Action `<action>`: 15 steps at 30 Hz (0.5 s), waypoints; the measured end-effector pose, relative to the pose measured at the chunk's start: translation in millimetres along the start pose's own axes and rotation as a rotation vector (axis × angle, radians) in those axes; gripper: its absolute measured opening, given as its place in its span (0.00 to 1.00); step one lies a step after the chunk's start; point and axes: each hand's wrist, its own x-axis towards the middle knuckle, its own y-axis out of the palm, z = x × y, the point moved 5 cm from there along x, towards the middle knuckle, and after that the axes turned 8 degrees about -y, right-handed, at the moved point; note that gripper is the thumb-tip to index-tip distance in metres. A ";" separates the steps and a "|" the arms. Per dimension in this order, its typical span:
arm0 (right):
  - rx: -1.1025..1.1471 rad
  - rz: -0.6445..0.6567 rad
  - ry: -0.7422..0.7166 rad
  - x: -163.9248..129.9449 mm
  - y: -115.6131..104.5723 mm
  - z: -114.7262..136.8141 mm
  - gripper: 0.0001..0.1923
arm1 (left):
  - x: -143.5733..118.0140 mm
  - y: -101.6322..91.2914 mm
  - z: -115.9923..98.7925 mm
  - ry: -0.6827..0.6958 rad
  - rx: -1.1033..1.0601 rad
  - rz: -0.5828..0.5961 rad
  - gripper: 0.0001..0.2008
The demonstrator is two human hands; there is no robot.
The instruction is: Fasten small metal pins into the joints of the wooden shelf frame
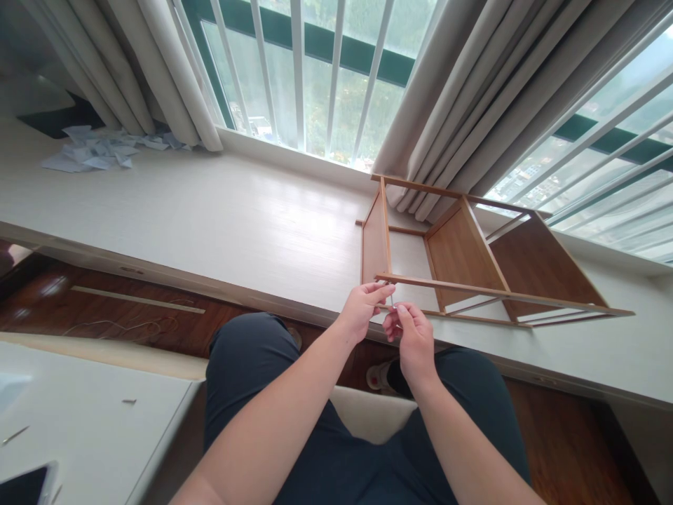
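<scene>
On the far left of the long white bench (236, 210), loose papers (99, 149) lie heaped beneath a curtain (184, 91). On the near left, a table (94, 449) carries a dark-screened device (26, 484) and a thin stick (15, 435).

Right of centre, the left hand (360, 308) has its fingers drawn nearly together at the left end of the near rail (446, 284); what they grip cannot be told. Just to its right, the right hand (418, 344) curls in, thumb and finger pinched on what looks like a slim shaft (392, 297). It should be light, stiff and easily dropped, best held near its end.

The wooden rack (452, 238) lies on its side along the bench's right part. It is probably fairly light and rigid, with thin rails that could flex; the panel edges look the firmest hold. Its open bays show bench surface through them; no lidded container is visible.
</scene>
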 end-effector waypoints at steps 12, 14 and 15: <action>0.364 0.121 0.303 -0.1 14.0 -3.0 0.14 | 0.2 -2.2 1.1 0.009 0.017 -0.004 0.22; 0.409 0.152 0.356 -0.1 15.5 -4.3 0.14 | -1.7 -1.6 0.6 0.000 0.036 0.001 0.22; 0.424 0.168 0.376 0.1 16.3 -4.6 0.13 | -3.0 -1.0 0.2 -0.005 0.043 0.005 0.22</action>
